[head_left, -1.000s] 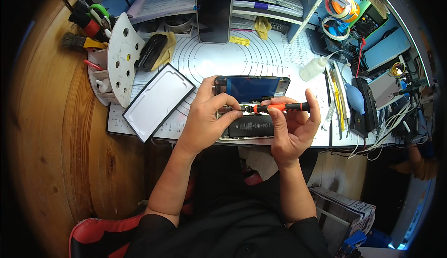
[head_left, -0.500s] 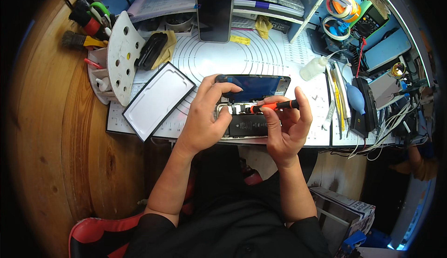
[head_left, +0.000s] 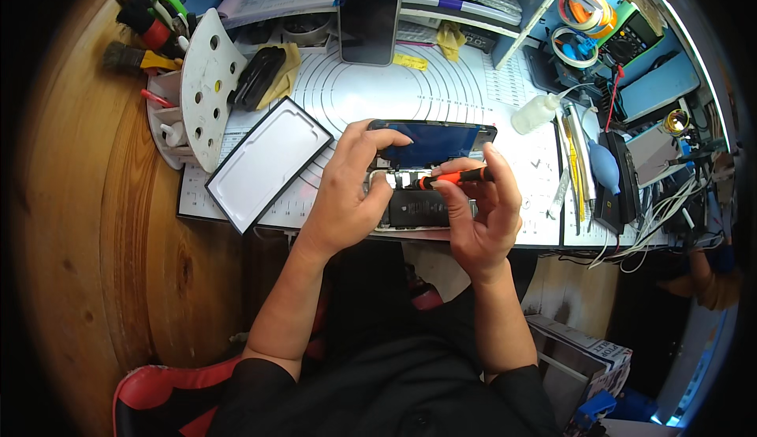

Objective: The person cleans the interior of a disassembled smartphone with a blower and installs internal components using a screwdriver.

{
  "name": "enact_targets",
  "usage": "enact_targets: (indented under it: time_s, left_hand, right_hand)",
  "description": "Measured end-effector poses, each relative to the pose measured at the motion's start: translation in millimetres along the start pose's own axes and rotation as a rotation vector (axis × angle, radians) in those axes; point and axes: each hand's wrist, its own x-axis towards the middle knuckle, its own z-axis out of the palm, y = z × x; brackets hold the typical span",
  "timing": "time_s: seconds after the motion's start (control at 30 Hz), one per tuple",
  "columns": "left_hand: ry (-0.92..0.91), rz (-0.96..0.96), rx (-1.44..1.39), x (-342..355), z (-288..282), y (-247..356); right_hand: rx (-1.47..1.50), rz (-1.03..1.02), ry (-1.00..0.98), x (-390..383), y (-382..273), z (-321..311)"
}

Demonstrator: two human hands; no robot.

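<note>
An opened smartphone lies at the table's front edge, its black battery (head_left: 415,210) and inner parts bare. Its screen panel (head_left: 434,143), with a blue inner side, stands tilted up along the far side of the body. My left hand (head_left: 341,192) grips the phone's left end, index finger against the raised panel and thumb on the body. In my right hand (head_left: 487,212) is a red-and-black screwdriver (head_left: 459,177), held nearly level between thumb and fingers. Its front end points left over the phone's inner parts; the tip is too small to make out.
Left of the phone lies a white tray with a black rim (head_left: 268,165). A dark phone (head_left: 369,19) stands upright at the back. To the right are a squeeze bottle (head_left: 534,113), tweezers (head_left: 561,188), a blue air blower (head_left: 603,169) and tangled cables (head_left: 658,220). A perforated tool holder (head_left: 206,90) stands left.
My right index finger has moved left and curled lower along the screwdriver's handle end. The driver stays over the phone's inside; my left hand keeps its hold. The whole view has shifted slightly.
</note>
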Motion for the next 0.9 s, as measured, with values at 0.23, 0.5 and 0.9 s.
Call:
enact_targets:
  time_s: [0.23, 0.5, 0.9]
  left_hand:
    - [0.019, 0.021, -0.038, -2.0, 0.4, -8.0]
    - [0.015, 0.050, -0.028, -1.0, 1.3, -11.2]
    - [0.009, 0.034, -0.059, -0.2, 1.5, -8.0]
  right_hand:
    - [-0.193, -0.161, -0.276, 51.6, -25.4, 0.8]
    - [-0.143, -0.021, -0.333, 61.1, -23.0, -0.4]
    - [-0.162, -0.029, -0.323, 61.5, -21.8, -1.6]
